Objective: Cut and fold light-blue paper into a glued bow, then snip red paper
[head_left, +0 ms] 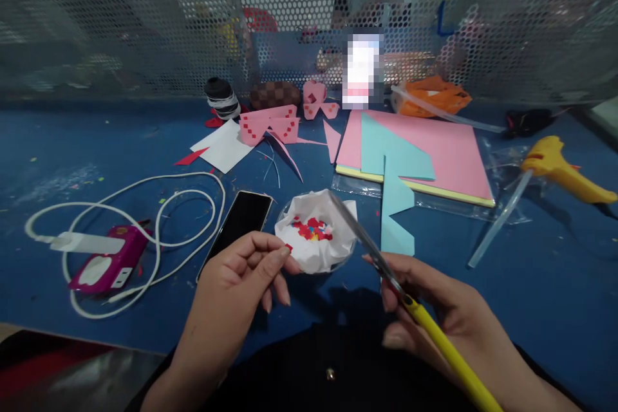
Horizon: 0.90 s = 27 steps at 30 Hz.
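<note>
My left hand (241,277) is closed in a pinch on a tiny red paper piece (288,247), just left of a small bowl lined with white paper (333,257). The bowl holds several small red, blue and yellow paper bits (311,230). My right hand (429,302) grips yellow-handled scissors (437,335); their metal blades (357,228) point up-left over the bowl's right rim.
A black phone (239,225) lies left of the bowl. A magenta device (111,261) with a white cable (159,232) sits further left. Pink and light-blue paper sheets (434,148), pink paper bows (270,125), a yellow glue gun (564,170) and a mesh fence (120,19) lie beyond.
</note>
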{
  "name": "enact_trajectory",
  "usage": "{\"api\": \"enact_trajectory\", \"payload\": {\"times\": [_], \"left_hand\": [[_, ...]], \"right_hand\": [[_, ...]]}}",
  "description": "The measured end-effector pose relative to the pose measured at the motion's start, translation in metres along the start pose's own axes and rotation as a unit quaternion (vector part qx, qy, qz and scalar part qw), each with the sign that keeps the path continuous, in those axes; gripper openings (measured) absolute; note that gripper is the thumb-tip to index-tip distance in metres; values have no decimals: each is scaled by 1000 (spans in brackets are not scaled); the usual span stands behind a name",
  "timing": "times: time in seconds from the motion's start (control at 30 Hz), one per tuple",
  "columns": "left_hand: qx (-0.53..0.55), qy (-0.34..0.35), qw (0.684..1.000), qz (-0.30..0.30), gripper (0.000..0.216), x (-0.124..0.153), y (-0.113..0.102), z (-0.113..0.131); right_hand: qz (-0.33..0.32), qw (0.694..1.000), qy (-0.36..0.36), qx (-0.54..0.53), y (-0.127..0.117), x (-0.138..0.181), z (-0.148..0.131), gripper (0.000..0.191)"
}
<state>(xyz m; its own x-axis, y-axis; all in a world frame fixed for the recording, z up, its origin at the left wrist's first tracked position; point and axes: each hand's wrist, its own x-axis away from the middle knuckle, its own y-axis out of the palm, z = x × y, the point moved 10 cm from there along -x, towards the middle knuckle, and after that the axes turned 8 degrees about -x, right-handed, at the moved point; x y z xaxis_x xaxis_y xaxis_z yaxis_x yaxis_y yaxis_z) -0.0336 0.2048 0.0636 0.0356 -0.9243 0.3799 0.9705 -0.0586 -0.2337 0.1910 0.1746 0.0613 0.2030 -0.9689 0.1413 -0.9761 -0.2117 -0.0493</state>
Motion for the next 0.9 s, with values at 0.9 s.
{"api": "enact_trajectory", "payload": {"times": [0.9], "left_hand": [[138,-47,989,-16,19,4,18,-7]], "right_hand": [[-17,974,-46,222,0,0,10,37]]}}
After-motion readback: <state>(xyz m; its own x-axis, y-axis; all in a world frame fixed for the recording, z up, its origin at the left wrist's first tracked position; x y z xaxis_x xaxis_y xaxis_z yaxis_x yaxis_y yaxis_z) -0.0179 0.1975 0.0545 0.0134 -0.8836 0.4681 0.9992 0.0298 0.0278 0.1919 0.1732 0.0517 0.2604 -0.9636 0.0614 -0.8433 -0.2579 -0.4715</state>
